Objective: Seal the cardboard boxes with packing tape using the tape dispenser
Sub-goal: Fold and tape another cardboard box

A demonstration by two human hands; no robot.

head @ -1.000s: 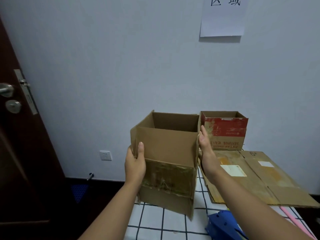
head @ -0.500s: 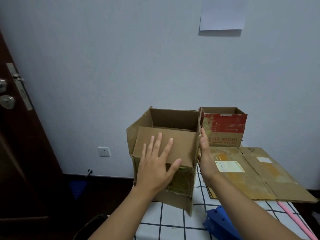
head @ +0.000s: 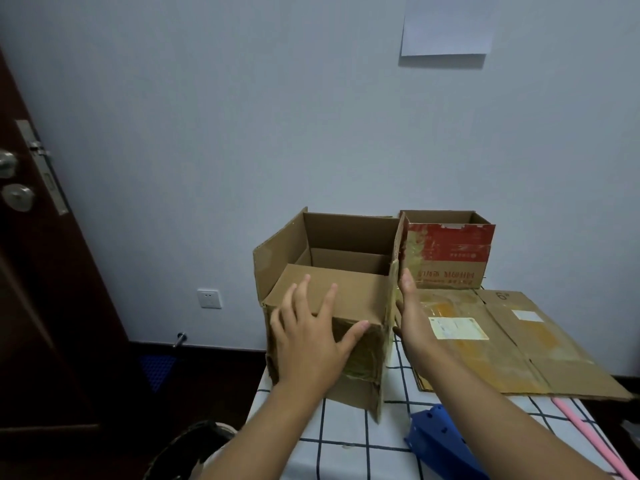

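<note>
1. Since a second ago my left hand (head: 308,341) has left the box's (head: 329,306) left edge and now lies flat, fingers spread, on the near flap (head: 346,289), which has folded inward.
2. My right hand (head: 410,317), fingers straight, presses flat against the right flap, which stands upright. Neither hand grips anything.
3. The step in hand is closing flaps; no tape is on yet, I judge.
4. Next I must fold the other flaps down and hold them level, then reach for the blue dispenser (head: 440,441) at the table's (head: 346,455) near edge.
5. The box stands at the table's left edge, on a checked cloth.
6. A red box (head: 450,251) sits at the far edge by the wall (head: 242,116); flattened cardboard (head: 502,344) lies right.
7. A door (head: 38,289) stands left.
</note>
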